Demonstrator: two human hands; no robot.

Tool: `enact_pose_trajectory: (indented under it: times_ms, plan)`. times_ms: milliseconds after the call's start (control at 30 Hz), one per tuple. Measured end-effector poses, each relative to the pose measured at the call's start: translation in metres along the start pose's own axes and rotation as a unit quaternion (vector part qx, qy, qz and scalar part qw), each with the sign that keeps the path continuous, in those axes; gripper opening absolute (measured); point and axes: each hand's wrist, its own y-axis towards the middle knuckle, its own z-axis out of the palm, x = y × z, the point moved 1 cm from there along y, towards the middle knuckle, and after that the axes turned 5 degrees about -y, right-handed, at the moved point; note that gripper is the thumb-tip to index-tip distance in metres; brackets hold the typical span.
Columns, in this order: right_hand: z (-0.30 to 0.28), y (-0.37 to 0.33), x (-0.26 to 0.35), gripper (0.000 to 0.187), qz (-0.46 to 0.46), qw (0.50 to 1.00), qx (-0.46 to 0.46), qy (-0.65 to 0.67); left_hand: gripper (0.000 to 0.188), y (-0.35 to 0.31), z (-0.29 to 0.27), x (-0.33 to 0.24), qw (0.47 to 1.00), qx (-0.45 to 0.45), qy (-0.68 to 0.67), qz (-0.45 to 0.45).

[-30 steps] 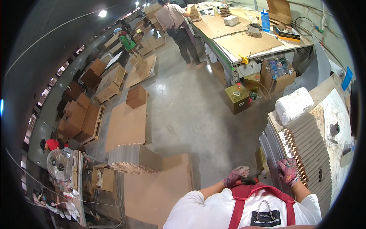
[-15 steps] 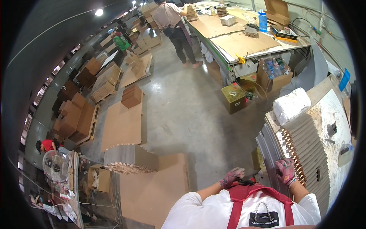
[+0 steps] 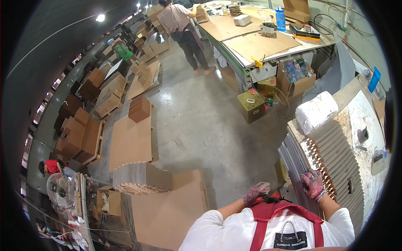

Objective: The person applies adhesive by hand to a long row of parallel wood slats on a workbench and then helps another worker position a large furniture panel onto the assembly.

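Both my hands wear pink patterned work gloves with greyish fingertips. My left hand (image 3: 256, 193) is held in front of the red apron (image 3: 271, 208), its fingers loosely stretched out and nothing visible in it. My right hand (image 3: 312, 184) rests at the near edge of the workbench, its fingers curled down; whatever lies under them is hidden. Beside it runs a row of orange-brown tips (image 3: 321, 169) along the edge of a fanned stack of grey strips (image 3: 341, 157). A white wrapped block (image 3: 317, 112) sits at the stack's far end.
On the left, a bundle of grey sheets (image 3: 142, 178) stands by flat cardboard (image 3: 167, 213). Ahead are a green-yellow can (image 3: 251, 107), a box of bottles (image 3: 296, 79) and a long table (image 3: 261, 44). A co-worker (image 3: 186, 35) stands beside that table. A fan (image 3: 61, 190) stands far left.
The view has shifted slightly, so the surroundings sit a little further left and up. My right hand has moved slightly at the bench edge; my left hand has barely moved.
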Motion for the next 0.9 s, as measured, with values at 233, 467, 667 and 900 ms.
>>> enact_pose_trajectory:
  times_ms: [233,467,667,900]
  plan:
    - [0.004,0.0,-0.004,0.062,-0.007,1.0,0.019,-0.009,0.032,-0.022,0.045,-0.018,0.991,-0.121,0.046,0.023]
    - [0.003,0.0,-0.001,0.062,-0.013,1.0,0.01,-0.005,0.024,-0.013,-0.006,0.002,0.995,0.065,-0.059,0.052]
    - [0.009,-0.002,-0.001,0.059,-0.005,1.0,0.003,-0.015,0.018,-0.025,0.005,-0.006,0.987,0.123,-0.086,0.055]
    - [0.004,0.0,-0.001,0.06,-0.006,1.0,0.007,-0.015,0.016,-0.031,0.046,-0.03,0.999,0.004,-0.035,0.004]
